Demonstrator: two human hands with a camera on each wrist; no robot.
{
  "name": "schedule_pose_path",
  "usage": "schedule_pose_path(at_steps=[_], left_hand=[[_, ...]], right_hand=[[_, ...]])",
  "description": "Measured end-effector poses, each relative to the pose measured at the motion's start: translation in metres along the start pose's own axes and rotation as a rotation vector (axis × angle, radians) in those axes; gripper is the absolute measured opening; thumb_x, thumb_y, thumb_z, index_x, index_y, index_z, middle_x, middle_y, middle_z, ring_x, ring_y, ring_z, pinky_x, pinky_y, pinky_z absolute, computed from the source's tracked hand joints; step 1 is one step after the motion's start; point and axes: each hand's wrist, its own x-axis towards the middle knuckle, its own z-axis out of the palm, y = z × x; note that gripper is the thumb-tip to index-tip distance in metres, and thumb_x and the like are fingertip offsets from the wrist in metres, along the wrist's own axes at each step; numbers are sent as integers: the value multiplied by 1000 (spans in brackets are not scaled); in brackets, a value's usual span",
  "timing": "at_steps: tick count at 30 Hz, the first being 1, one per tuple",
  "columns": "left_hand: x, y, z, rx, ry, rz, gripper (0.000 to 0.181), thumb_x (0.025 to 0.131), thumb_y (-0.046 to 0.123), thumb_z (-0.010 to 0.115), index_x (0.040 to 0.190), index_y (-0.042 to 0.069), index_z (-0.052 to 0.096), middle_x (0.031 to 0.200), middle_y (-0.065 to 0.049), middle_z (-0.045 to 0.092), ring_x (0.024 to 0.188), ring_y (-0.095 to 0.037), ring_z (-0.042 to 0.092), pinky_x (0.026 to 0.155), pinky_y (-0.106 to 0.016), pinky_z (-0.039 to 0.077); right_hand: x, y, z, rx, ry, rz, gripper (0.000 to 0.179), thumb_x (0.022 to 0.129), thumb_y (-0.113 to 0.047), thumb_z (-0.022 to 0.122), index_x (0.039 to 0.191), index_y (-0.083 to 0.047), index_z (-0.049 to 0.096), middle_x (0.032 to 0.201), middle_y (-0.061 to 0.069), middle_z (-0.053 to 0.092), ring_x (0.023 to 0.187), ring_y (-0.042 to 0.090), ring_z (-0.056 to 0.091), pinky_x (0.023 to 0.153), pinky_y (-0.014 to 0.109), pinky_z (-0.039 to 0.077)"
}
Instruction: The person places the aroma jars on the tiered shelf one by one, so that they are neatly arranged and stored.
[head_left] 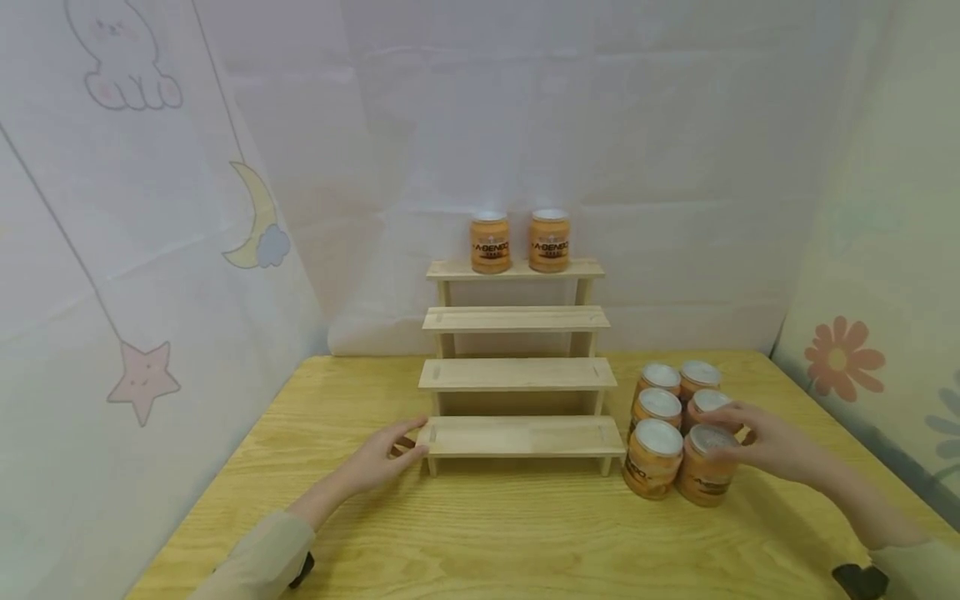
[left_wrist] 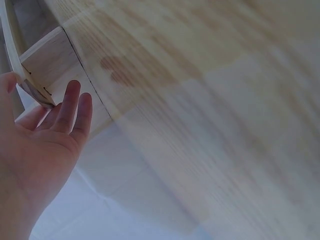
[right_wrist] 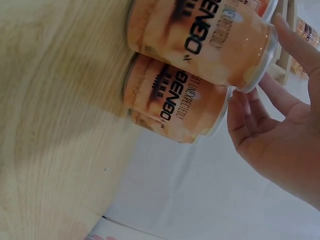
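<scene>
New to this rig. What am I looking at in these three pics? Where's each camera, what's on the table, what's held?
No robot here: it's a person's bare left hand and right hand. The wide picture comes from a camera on the head, looking forward and down; the other two come from cameras on each wrist.

On the wooden table stands a four-step wooden display stand, with two orange cans on its top step. To its right, six similar cans stand grouped.

The left hand holds the stand's lowest step at its left end. The right hand's fingers reach around the lid of the front right can; whether they grip it, I can't tell.
</scene>
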Motion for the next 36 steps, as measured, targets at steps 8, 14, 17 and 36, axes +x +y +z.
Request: schedule_pose_path(at_steps=[8, 14, 17, 36], left_hand=[[0, -3, 0, 15, 10, 29, 59, 97, 35, 51, 142, 0, 37, 141, -21, 43, 106, -32, 59, 84, -43, 53], [-2, -3, 0, 19, 6, 27, 59, 97, 36, 50, 143, 1, 36, 142, -21, 42, 107, -32, 59, 83, -40, 53], [-2, -2, 0, 18, 10, 15, 59, 97, 36, 51, 143, 2, 36, 143, -19, 42, 107, -31, 59, 84, -40, 53], [-2, 3, -1, 18, -1, 1, 58, 97, 36, 51, 143, 4, 37, 143, -19, 42, 107, -32, 59, 84, -40, 53]], right_hand=[[-1, 2, 5, -13, -22, 44, 53, 82, -25, 73, 127, -2, 55, 115, 15, 50, 92, 8, 50, 62, 26, 46], [-6, 5, 7, 19, -125, 99, 73, 82, -29, 73, 139, 1, 37, 129, 26, 42, 108, 37, 49, 77, 48, 49], [-7, 4, 9, 16, -112, 121, 76, 81, -31, 73, 138, 3, 36, 127, 25, 44, 106, 36, 49, 77, 46, 48], [-11, 7, 25, 55, -58, 167, 73, 81, -28, 75, 133, 2, 34, 122, 25, 51, 107, 42, 53, 72, 42, 51]])
